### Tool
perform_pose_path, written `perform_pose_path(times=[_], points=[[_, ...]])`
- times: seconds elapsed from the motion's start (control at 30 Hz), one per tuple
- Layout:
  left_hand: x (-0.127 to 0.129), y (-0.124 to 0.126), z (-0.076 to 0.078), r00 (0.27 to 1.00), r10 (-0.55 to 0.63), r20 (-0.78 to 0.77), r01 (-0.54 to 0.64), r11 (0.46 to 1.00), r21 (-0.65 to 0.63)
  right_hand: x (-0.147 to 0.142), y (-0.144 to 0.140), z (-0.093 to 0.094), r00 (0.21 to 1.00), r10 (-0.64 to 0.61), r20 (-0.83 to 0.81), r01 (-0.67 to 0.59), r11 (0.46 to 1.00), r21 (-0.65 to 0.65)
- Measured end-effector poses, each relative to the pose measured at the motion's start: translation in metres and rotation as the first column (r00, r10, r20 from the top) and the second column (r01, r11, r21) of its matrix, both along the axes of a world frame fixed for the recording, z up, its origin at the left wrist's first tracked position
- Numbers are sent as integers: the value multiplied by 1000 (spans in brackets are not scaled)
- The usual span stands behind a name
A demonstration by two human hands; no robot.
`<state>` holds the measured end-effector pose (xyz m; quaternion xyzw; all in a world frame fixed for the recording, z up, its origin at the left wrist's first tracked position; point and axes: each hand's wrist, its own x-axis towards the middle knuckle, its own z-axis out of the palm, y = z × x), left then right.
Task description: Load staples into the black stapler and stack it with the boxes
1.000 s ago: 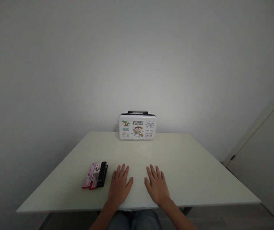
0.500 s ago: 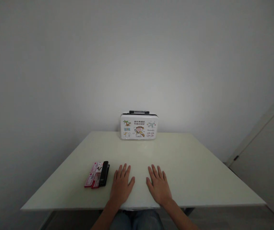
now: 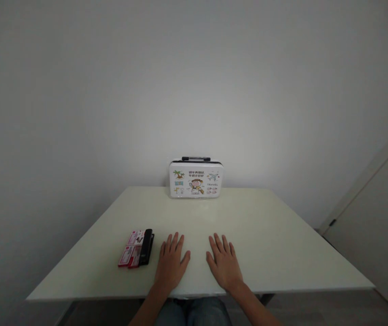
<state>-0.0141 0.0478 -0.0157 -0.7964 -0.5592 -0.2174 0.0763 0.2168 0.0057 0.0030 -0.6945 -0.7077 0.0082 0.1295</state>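
Note:
My left hand (image 3: 170, 264) lies flat on the pale table (image 3: 265, 244), its fingers spread and nothing in it. A black stapler (image 3: 146, 246) rests just to its left, apart from the fingers. Against the stapler's left side are small red and white boxes (image 3: 131, 250) with printed labels. My right hand (image 3: 225, 264) is also palm down near the front edge, fingers apart and holding nothing. Bare table separates the two hands.
A white case (image 3: 195, 181) with cartoon prints and a black handle stands upright at the table's back, close to the grey wall (image 3: 194, 90). A pale door (image 3: 377, 226) is at the right. My legs (image 3: 194, 312) are under the front edge.
Both hands stay in place on the table. The whole view has shifted very slightly; no object has been moved.

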Motion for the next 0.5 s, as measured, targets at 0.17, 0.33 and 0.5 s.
perform_pose_path(times=[0.17, 0.33, 0.5], points=[[0, 0, 0, 1000, -1, -3, 1, 1000, -6, 0, 0, 0, 1000, -6, 3, 6, 1000, -4], [0, -1, 1, 1000, 3, -8, -3, 1000, -9, 0, 1, 0, 1000, -5, 7, 5, 1000, -13], [0, 0, 0, 1000, 3, -12, -3, 1000, -14, 0, 0, -1, 1000, -3, 6, 3, 1000, 2]])
